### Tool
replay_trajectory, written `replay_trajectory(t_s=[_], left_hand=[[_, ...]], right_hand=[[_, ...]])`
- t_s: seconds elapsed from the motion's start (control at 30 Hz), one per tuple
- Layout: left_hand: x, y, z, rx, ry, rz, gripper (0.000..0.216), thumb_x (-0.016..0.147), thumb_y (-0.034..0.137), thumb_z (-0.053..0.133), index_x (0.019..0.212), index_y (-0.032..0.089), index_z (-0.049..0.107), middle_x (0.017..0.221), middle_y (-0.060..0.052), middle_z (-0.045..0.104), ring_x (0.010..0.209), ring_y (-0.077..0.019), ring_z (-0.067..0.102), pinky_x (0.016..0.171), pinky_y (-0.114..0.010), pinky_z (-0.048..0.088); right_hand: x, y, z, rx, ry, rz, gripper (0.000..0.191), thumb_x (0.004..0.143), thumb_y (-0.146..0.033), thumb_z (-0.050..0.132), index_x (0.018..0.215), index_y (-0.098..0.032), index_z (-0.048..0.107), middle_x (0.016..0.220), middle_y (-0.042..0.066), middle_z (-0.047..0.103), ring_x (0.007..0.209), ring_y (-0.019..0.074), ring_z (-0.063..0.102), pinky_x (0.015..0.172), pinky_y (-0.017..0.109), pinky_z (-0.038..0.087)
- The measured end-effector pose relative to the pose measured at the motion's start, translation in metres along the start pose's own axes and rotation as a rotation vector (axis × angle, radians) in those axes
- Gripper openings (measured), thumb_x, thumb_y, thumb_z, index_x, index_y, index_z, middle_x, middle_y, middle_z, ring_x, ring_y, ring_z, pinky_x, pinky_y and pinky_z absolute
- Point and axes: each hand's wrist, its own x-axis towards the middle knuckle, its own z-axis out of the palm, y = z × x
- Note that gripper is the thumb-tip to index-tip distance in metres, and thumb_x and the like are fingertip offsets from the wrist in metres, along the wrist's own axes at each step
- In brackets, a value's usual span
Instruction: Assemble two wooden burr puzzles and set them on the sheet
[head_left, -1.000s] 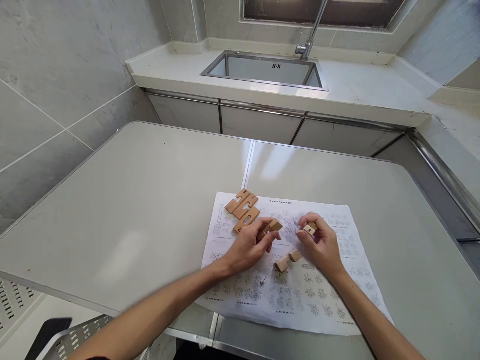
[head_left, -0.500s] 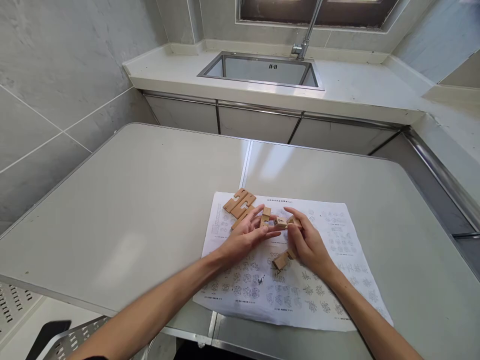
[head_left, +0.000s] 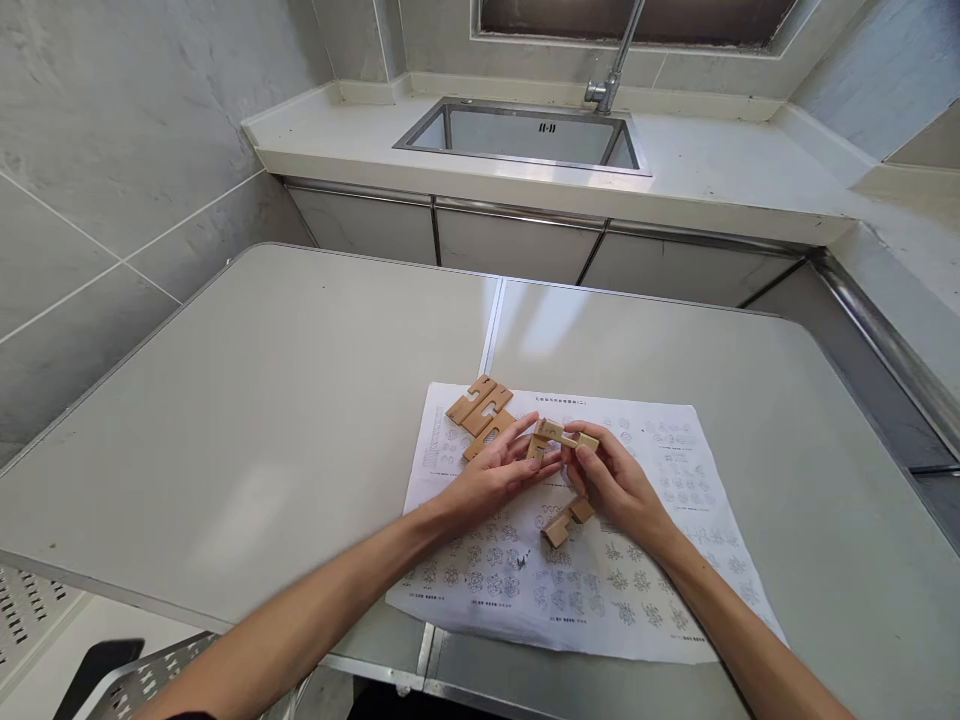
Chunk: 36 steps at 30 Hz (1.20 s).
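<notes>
My left hand (head_left: 504, 464) is closed round a notched wooden puzzle piece (head_left: 536, 448) that stands tilted in its fingers. Between thumb and fingers, my right hand (head_left: 609, 470) pinches another wooden puzzle piece (head_left: 586, 441), thin in the middle. Its left end meets the top of the piece in my left hand; whether the two interlock I cannot tell. Below the hands, a notched wooden block (head_left: 568, 522) lies on the printed sheet (head_left: 645, 590). Several flat wooden pieces with cut-outs (head_left: 480, 405) lie side by side just beyond my left hand.
The sheet, covered in small line diagrams, lies on a pale folding table (head_left: 225, 400) with a metal seam. Behind it stand a counter (head_left: 720, 160), a sink (head_left: 525, 135) and a tap (head_left: 604, 92). A perforated rack (head_left: 142, 685) is at the lower left.
My right hand has moved its piece left and up, against the top of the piece in my left hand. A gap showed between them before.
</notes>
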Motion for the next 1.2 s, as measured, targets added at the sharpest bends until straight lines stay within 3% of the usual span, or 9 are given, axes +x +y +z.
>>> replay_trajectory(t_s=[0.13,0.27,0.53,0.67,0.77,0.97,1.2], left_hand=[[0.0,0.001,-0.001,0.047,-0.029,0.02,0.08,0.09,0.024,0.083,0.161,0.027,0.046,0.163,-0.013,0.054,0.15,-0.0332,0.053,0.132,-0.053,0.033],[-0.005,0.009,0.004,0.265,-0.072,0.019,0.079,0.095,0.028,0.079,0.164,0.029,0.041,0.155,-0.012,0.061,0.154,-0.0315,0.047,0.131,-0.052,0.032],[-0.008,0.008,0.009,0.433,-0.102,0.048,0.079,0.097,0.035,0.077,0.164,0.031,0.035,0.139,-0.012,0.07,0.135,-0.0288,0.065,0.118,-0.047,0.048],[-0.009,0.007,0.011,0.421,-0.108,0.058,0.076,0.096,0.034,0.079,0.161,0.029,0.039,0.134,-0.011,0.071,0.133,-0.0286,0.066,0.116,-0.045,0.05],[-0.01,0.008,0.013,0.432,-0.13,0.094,0.06,0.099,0.037,0.075,0.152,0.027,0.049,0.136,-0.012,0.07,0.134,-0.029,0.065,0.115,-0.043,0.05],[-0.007,0.008,0.011,0.694,-0.003,0.207,0.041,0.108,0.045,0.058,0.14,0.021,0.061,0.137,-0.013,0.067,0.126,-0.028,0.065,0.109,-0.039,0.05],[-0.008,0.005,0.011,0.832,0.107,0.324,0.041,0.105,0.044,0.063,0.137,0.019,0.065,0.121,-0.011,0.074,0.111,-0.0267,0.07,0.094,-0.035,0.055]], right_hand=[[-0.002,-0.001,0.001,-0.005,-0.066,0.017,0.036,0.111,-0.05,0.051,0.136,-0.024,0.052,0.066,-0.003,0.063,0.056,0.0183,0.059,0.055,0.031,0.049],[-0.004,-0.002,0.003,-0.019,-0.017,0.023,0.033,0.108,-0.051,0.058,0.126,-0.024,0.057,0.068,-0.003,0.063,0.055,0.0172,0.06,0.053,0.03,0.049],[-0.005,-0.002,0.003,-0.074,0.1,0.006,0.031,0.101,-0.053,0.069,0.114,-0.025,0.065,0.082,0.002,0.071,0.061,0.0174,0.062,0.054,0.029,0.051],[-0.006,0.002,0.002,-0.088,0.14,0.0,0.03,0.1,-0.05,0.071,0.115,-0.025,0.066,0.088,0.005,0.075,0.069,0.019,0.068,0.057,0.029,0.053],[-0.007,0.004,0.002,-0.079,0.146,0.012,0.029,0.101,-0.049,0.071,0.116,-0.025,0.065,0.089,0.005,0.075,0.07,0.0195,0.068,0.056,0.029,0.052],[-0.007,0.002,0.002,-0.106,0.139,0.0,0.029,0.101,-0.048,0.071,0.117,-0.025,0.065,0.094,0.007,0.077,0.075,0.0216,0.071,0.06,0.031,0.054],[-0.008,-0.002,0.003,-0.211,0.147,-0.041,0.029,0.101,-0.046,0.071,0.119,-0.025,0.065,0.095,0.006,0.075,0.08,0.0212,0.069,0.064,0.03,0.053]])
